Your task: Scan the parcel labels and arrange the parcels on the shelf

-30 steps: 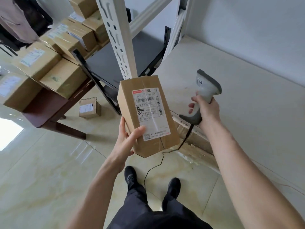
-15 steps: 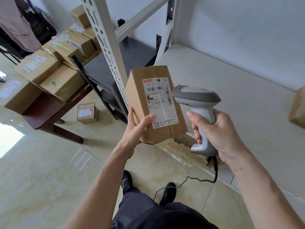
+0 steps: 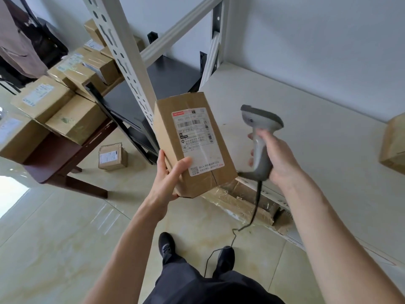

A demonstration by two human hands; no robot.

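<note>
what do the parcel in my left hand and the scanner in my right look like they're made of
The parcel looks like brown corrugated cardboard: matte, with glossy clear tape over its seam and a white paper label. The scanner looks like moulded plastic, light grey with a darker grey top, smooth and slightly shiny, though it is blurred.

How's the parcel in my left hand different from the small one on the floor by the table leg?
The held parcel is taller and tilted in the left hand; the floor parcel is squat and rests flat. The held one's label runs most of its face; the floor one's is small. Both are brown cardboard with white labels.
</note>
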